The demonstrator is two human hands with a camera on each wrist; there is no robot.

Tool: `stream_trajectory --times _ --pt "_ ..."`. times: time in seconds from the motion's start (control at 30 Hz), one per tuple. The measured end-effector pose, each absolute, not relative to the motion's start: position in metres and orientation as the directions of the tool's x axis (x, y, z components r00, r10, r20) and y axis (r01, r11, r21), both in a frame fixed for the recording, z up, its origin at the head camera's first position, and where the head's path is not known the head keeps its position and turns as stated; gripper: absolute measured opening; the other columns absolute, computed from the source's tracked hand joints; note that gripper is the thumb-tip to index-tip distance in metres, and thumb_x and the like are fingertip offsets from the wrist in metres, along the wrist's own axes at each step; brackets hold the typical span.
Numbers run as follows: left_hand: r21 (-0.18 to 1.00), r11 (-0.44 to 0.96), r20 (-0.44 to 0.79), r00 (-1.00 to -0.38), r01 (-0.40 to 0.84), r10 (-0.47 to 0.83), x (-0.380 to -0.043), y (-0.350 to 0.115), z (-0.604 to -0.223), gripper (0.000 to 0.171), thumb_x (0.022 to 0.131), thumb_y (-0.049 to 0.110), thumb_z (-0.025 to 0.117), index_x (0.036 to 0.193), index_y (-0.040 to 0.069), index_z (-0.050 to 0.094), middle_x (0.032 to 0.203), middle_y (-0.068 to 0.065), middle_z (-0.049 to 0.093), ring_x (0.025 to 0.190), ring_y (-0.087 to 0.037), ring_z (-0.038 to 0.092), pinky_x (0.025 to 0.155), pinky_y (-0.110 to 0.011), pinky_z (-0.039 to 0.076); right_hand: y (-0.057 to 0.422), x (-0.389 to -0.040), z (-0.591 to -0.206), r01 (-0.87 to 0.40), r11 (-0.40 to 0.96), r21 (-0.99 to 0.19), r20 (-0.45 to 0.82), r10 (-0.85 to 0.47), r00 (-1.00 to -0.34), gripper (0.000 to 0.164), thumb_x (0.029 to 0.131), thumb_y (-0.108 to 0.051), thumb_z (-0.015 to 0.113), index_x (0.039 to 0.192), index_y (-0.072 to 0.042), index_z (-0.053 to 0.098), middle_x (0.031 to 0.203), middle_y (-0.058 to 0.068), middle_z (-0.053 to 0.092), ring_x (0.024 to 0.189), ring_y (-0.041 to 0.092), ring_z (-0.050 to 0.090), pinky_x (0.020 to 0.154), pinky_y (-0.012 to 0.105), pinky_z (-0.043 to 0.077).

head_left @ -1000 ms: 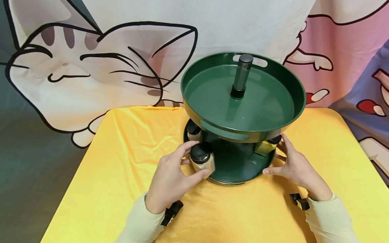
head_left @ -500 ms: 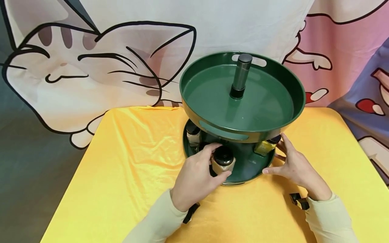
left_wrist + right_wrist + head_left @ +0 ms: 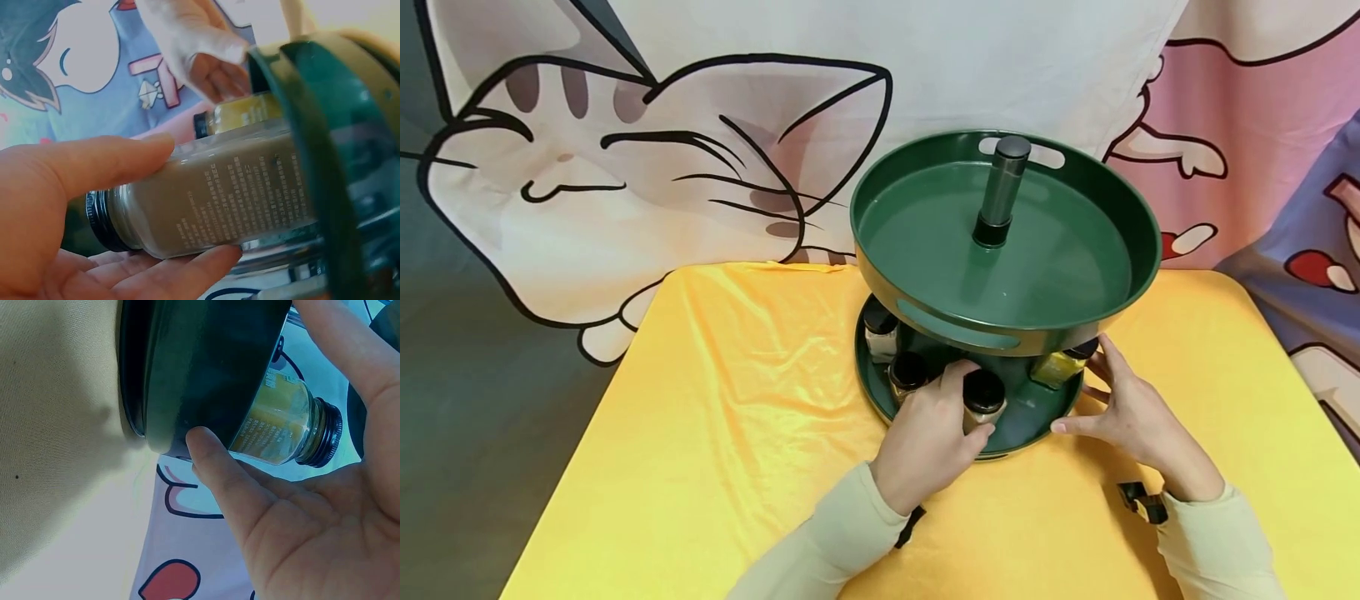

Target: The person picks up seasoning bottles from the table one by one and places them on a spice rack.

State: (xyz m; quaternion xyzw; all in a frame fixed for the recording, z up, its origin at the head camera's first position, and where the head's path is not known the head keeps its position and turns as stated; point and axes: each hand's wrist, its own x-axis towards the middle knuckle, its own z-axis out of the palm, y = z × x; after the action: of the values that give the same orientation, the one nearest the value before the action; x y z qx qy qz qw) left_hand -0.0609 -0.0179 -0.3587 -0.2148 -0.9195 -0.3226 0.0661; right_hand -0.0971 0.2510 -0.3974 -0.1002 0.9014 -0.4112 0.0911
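A spice jar [image 3: 983, 396] with a black lid and grey-brown contents is gripped by my left hand [image 3: 928, 450], thumb on one side and fingers on the other. It stands upright over the front of the green lower tray [image 3: 1026, 417]; in the left wrist view the jar [image 3: 231, 187] shows printed white text, its base end hidden by the tray wall. At the tray's right side, my right hand [image 3: 1123, 412] has its thumb at the outer wall and its fingers extended near a yellow jar [image 3: 1056, 369]. That palm [image 3: 319, 519] holds nothing.
A larger green upper tray [image 3: 1060, 267] with a central post [image 3: 1003, 183] overhangs the lower one. Two more black-lidded jars, a pale one [image 3: 880, 337] and a darker one [image 3: 907, 375], stand at the lower tray's left. Yellow cloth [image 3: 715, 467] covers the table; a printed curtain [image 3: 760, 150] hangs behind.
My left hand has carried the jar rightward from the tray's left front edge to over its front middle, uncovering the darker jar. My right hand has stayed at the tray's right side.
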Motion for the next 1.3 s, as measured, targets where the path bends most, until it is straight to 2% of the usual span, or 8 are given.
stream_trajectory --times 0.27,0.63,0.77,0.9,1.03,1.2,1.3 --pt "0.554 0.724 0.19 -0.909 0.412 0.372 -0.067 -0.003 -0.372 0.056 0.082 0.022 0.071 0.128 0.006 0.043 0.107 -0.006 0.058 0.083 -0.02 0.063 0.071 -0.028 0.052 0.251 -0.098 -0.399 -0.118 0.642 -0.758 -0.071 -0.262 -0.962 0.13 0.062 -0.035 0.085 0.148 -0.022 -0.012 0.146 0.025 0.026 0.127 0.043 0.036 0.087 0.044 0.042" --pt "0.566 0.744 0.193 -0.935 0.354 0.298 -0.07 0.005 -0.382 0.059 0.081 0.018 0.072 0.13 0.007 0.04 0.111 -0.007 0.055 0.079 -0.022 0.063 0.069 -0.03 0.053 0.248 -0.1 -0.398 -0.113 0.649 -0.752 -0.081 -0.261 -0.962 0.132 0.061 -0.035 0.086 0.148 -0.016 -0.011 0.146 0.027 0.024 0.127 0.043 0.035 0.087 0.045 0.042" --pt "0.533 0.753 0.232 -0.923 0.385 0.308 -0.071 0.006 -0.384 0.063 0.081 0.016 0.071 0.134 0.006 0.038 0.121 -0.008 0.053 0.092 -0.02 0.062 0.075 -0.028 0.052 0.249 -0.101 -0.396 -0.123 0.636 -0.762 -0.068 -0.268 -0.961 0.131 0.061 -0.034 0.086 0.148 -0.016 -0.011 0.146 0.027 0.024 0.128 0.044 0.033 0.087 0.045 0.041" --pt "0.493 0.747 0.281 -0.894 0.446 0.349 -0.069 0.004 -0.383 0.072 0.083 0.017 0.068 0.142 0.006 0.03 0.135 -0.008 0.045 0.117 -0.018 0.051 0.089 -0.027 0.046 0.249 -0.101 -0.396 -0.124 0.637 -0.76 -0.066 -0.266 -0.962 0.131 0.061 -0.035 0.085 0.148 -0.017 -0.011 0.146 0.027 0.024 0.127 0.044 0.034 0.087 0.046 0.041" --pt "0.443 0.726 0.364 -0.846 0.526 0.39 -0.065 -0.002 -0.377 0.074 0.084 0.023 0.067 0.145 0.008 0.027 0.139 -0.008 0.041 0.125 -0.018 0.043 0.097 -0.027 0.041 0.25 -0.101 -0.398 -0.136 0.66 -0.739 -0.063 -0.269 -0.961 0.131 0.062 -0.036 0.085 0.148 -0.019 -0.012 0.146 0.026 0.025 0.126 0.044 0.035 0.087 0.047 0.041" --pt "0.378 0.667 0.522 -0.743 0.643 0.42 -0.062 -0.018 -0.363 0.052 0.085 0.02 0.066 0.131 0.008 0.047 0.133 -0.008 0.047 0.122 -0.017 0.045 0.097 -0.025 0.04 0.25 -0.1 -0.395 -0.175 0.673 -0.719 -0.039 -0.29 -0.956 0.126 0.065 -0.033 0.084 0.148 -0.026 -0.011 0.146 0.023 0.026 0.127 0.043 0.035 0.089 0.051 0.039" --pt "0.371 0.613 0.612 -0.68 0.697 0.403 -0.062 -0.033 -0.355 0.039 0.085 0.016 0.064 0.121 0.007 0.056 0.128 -0.008 0.051 0.12 -0.017 0.047 0.098 -0.025 0.039 0.251 -0.098 -0.391 -0.161 0.668 -0.727 -0.06 -0.295 -0.953 0.124 0.068 -0.034 0.081 0.147 -0.025 -0.014 0.149 0.023 0.019 0.13 0.043 0.029 0.09 0.056 0.037"
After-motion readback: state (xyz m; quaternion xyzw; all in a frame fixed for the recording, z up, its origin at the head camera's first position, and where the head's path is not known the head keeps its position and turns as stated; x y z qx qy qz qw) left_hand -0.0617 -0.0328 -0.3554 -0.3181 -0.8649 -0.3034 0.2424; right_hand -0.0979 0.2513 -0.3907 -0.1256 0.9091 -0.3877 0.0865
